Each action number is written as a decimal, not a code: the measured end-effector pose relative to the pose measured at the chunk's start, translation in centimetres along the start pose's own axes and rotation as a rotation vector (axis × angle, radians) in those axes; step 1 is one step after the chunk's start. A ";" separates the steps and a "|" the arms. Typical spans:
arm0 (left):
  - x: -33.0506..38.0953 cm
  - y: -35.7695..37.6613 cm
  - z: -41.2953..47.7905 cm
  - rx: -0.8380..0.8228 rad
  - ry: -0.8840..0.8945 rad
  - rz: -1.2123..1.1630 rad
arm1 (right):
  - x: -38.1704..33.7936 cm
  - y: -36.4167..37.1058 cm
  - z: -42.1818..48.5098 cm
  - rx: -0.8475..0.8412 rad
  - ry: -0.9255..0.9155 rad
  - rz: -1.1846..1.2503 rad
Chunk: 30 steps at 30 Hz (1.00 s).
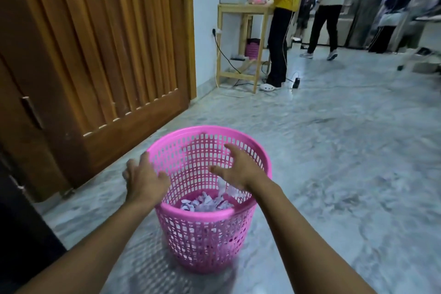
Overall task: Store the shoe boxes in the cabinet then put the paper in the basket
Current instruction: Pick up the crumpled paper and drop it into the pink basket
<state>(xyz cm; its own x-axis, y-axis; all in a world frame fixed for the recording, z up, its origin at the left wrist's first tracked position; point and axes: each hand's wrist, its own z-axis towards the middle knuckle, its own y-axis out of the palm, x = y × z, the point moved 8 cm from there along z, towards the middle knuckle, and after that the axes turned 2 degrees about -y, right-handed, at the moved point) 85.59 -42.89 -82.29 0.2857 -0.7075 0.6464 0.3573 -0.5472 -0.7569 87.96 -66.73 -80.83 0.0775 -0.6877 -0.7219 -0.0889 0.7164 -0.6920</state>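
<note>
A pink perforated plastic basket [205,241] stands on the marble floor in front of me. Crumpled white and purple paper [206,203] lies at its bottom. My left hand [144,178] hovers at the basket's left rim, fingers spread and holding nothing. Over the basket's mouth my right hand [235,167] is held with fingers spread apart, empty. One loose piece of paper [225,187] shows just below the right hand, inside the basket. The wooden cabinet [95,55] with slatted doors stands at the left, its doors closed. No shoe boxes are in view.
A small wooden table [241,38] with a white box and pink items stands by the far wall, cables on the floor around it. A person in a yellow top [284,24] stands beside it. More people stand farther back right. Grey marble floor [346,150] stretches to the right.
</note>
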 end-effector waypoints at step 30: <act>-23.9 -24.0 -23.9 0.377 -0.607 -0.143 | -11.5 12.4 -11.8 -0.195 -0.033 0.059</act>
<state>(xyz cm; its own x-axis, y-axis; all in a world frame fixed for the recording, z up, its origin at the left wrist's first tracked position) 48.98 -23.54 -81.91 0.6172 -0.2081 0.7588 0.6790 -0.3464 -0.6473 74.21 -51.29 -81.05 0.0983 -0.6391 -0.7629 -0.2845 0.7165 -0.6369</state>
